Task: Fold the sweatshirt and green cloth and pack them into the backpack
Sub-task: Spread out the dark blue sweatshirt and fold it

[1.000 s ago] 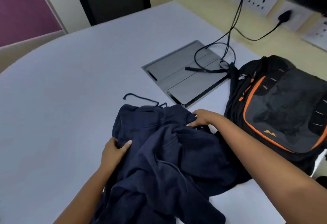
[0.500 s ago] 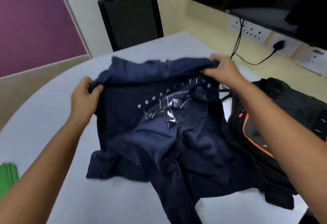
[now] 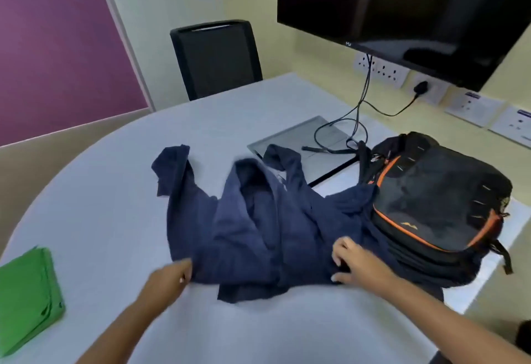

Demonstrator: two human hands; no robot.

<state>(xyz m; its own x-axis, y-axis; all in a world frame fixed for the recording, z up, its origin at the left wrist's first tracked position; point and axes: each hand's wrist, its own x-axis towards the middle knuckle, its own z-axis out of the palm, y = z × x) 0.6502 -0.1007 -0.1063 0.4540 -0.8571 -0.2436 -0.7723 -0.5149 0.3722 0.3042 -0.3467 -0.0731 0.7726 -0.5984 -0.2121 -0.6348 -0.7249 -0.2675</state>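
— Pale walls, a purple panel at upper left and a dark monitor [image 3: 408,10] at upper right frame a rounded white counter [image 3: 100,191]; why is everything crowded toward the near edge?

— Within arm's reach, most likely. The sweatshirt [image 3: 253,225] lies spread across the middle of the frame, hood and sleeves pointing away from the person, so the body can be flattened before any fold is made. It is rumpled and not yet folded.

— And the backpack [image 3: 436,205]?

— It lies on its back at centre right, touching the sweatshirt's right side; part of the cloth drapes against it. Parked there, it seems ready to receive the folded pieces. Whether its zip is undone cannot be told from this view.

— The green cloth [image 3: 28,297]?

— At lower left, well apart from the sweatshirt, apparently already in a neat stack and waiting its turn.

— What of the hands?

— The left hand [image 3: 169,280] is at the hem's left corner, blurred; it seems to pinch the edge, but its grip cannot be told for certain. The right hand [image 3: 359,263] has its fingers curled over the hem's right side, grip closed on the fabric, probably to pull the bottom edge straight.
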